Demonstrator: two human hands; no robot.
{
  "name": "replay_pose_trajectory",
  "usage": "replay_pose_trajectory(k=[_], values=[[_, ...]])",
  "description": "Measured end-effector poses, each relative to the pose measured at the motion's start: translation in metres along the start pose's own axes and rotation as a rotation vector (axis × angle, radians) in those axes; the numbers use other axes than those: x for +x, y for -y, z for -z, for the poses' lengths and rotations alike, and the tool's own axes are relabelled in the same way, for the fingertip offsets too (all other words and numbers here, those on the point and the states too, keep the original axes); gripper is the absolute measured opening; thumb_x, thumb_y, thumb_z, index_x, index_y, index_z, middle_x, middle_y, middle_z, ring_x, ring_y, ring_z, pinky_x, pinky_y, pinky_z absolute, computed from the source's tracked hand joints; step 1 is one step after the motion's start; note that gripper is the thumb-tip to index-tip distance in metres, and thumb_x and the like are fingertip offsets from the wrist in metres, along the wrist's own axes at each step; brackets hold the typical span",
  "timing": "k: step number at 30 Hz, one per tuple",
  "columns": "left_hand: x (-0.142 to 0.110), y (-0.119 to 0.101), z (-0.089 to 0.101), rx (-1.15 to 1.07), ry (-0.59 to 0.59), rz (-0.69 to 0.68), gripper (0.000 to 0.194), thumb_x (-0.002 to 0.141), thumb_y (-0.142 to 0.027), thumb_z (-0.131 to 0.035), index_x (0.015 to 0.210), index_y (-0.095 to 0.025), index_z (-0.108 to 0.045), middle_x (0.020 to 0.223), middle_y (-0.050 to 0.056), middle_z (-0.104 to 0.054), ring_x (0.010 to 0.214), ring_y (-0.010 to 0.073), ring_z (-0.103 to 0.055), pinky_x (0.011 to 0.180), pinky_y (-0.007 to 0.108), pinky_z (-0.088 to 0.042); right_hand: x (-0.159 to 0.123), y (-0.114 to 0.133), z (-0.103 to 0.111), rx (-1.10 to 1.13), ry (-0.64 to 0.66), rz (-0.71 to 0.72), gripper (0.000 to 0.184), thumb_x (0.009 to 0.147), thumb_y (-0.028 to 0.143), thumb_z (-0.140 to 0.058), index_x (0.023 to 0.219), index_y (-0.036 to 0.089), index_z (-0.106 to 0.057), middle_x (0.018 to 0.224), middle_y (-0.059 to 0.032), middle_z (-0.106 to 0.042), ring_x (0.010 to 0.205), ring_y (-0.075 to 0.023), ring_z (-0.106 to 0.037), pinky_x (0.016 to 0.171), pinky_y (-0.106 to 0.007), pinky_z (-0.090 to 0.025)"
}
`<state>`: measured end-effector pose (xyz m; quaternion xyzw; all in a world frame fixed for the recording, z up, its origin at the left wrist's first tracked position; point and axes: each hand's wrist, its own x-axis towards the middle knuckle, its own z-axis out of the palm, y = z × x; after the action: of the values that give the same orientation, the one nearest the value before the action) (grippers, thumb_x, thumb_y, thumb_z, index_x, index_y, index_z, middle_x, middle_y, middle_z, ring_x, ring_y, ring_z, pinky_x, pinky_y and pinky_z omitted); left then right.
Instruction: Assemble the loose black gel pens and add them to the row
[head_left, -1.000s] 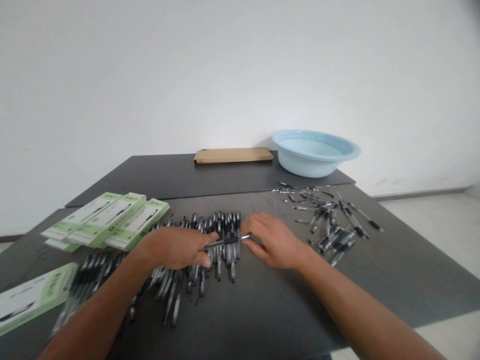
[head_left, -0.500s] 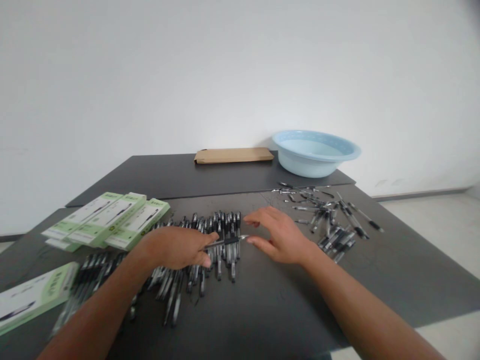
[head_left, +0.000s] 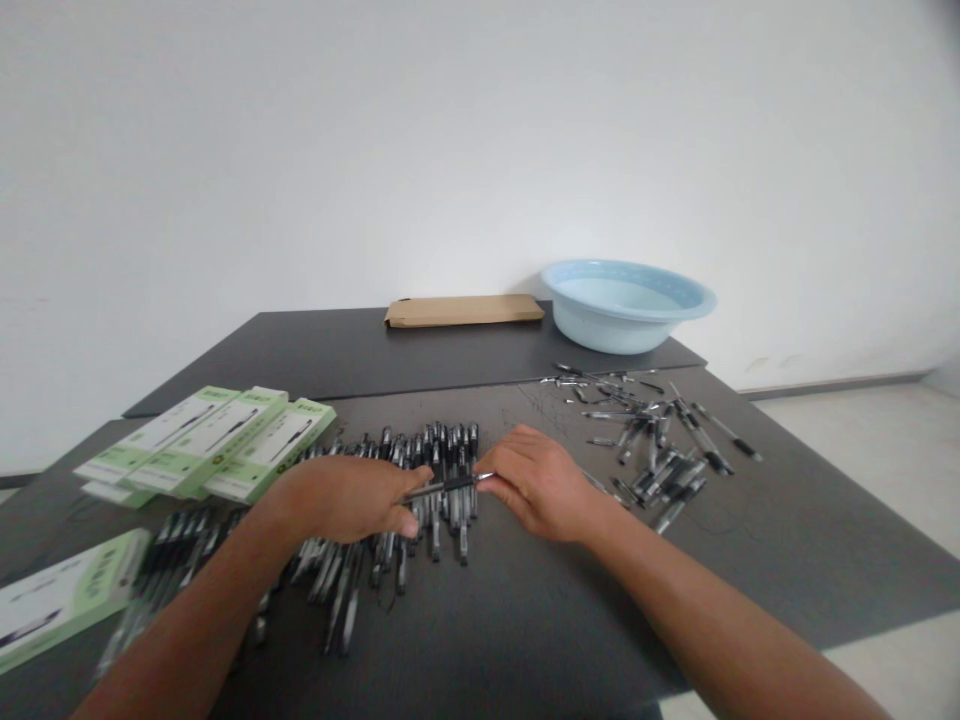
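A pen (head_left: 459, 482) with a black grip and no cap on its tip lies level between my hands. My left hand (head_left: 352, 497) is closed on the barrel end, thumb and fingers pinching it. At the other end my right hand (head_left: 536, 480) has its fingers closed on the silvery tip. Below and behind the pen is a bunch of capped pens (head_left: 442, 515), lying side by side on the dark table (head_left: 510, 620). Further left, more pens (head_left: 176, 550) are partly hidden by my left forearm.
Green-and-white pen boxes (head_left: 274, 450) are stacked at left, with another box (head_left: 71, 597) nearer me. Loose pens and pen parts (head_left: 660, 450) lie scattered at right. A light blue basin (head_left: 622, 315) and a flat cardboard piece (head_left: 465, 310) stand at the back by the wall.
My right hand has gone from open beside the pen's tip to closed on it. My left hand still holds the barrel in nearly the same place.
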<state>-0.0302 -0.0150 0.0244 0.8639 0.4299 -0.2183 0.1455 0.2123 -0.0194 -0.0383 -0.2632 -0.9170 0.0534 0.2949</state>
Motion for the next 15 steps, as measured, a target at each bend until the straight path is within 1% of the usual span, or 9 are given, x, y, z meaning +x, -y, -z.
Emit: replay_pose_trajectory(k=[3, 9, 15], values=[[-0.0004, 0.0001, 0.0011, -0.043, 0.045, -0.025, 0.055, 0.087, -0.048, -0.042, 0.134, -0.020, -0.046, 0.115, 0.012, -0.066, 0.100, 0.0284, -0.063, 0.081, 0.034, -0.047, 0.0010, 0.0007, -0.0004, 0.006, -0.015, -0.003, 0.016, 0.094, 0.030, -0.044, 0.090, 0.018, -0.054, 0.079, -0.0051, -0.063, 0.078, -0.0174, -0.057, 0.076, -0.031, -0.038], [-0.0014, 0.0009, 0.0015, -0.080, 0.049, -0.041, 0.054, 0.087, -0.049, -0.042, 0.133, -0.021, -0.046, 0.114, 0.012, -0.067, 0.100, 0.0284, -0.063, 0.083, 0.034, -0.046, 0.0003, -0.0007, -0.0011, 0.026, -0.066, 0.009, 0.018, 0.093, 0.033, -0.045, 0.100, 0.018, -0.054, 0.087, -0.0065, -0.065, 0.083, -0.0182, -0.058, 0.077, -0.032, -0.039], [-0.0013, 0.0010, 0.0009, -0.071, 0.044, -0.037, 0.057, 0.087, -0.049, -0.044, 0.136, -0.020, -0.044, 0.118, 0.012, -0.065, 0.103, 0.0281, -0.061, 0.084, 0.034, -0.046, 0.0016, 0.0019, -0.0036, 0.030, -0.044, 0.013, 0.017, 0.094, 0.032, -0.044, 0.095, 0.019, -0.055, 0.086, -0.0058, -0.066, 0.083, -0.0177, -0.059, 0.077, -0.032, -0.041]])
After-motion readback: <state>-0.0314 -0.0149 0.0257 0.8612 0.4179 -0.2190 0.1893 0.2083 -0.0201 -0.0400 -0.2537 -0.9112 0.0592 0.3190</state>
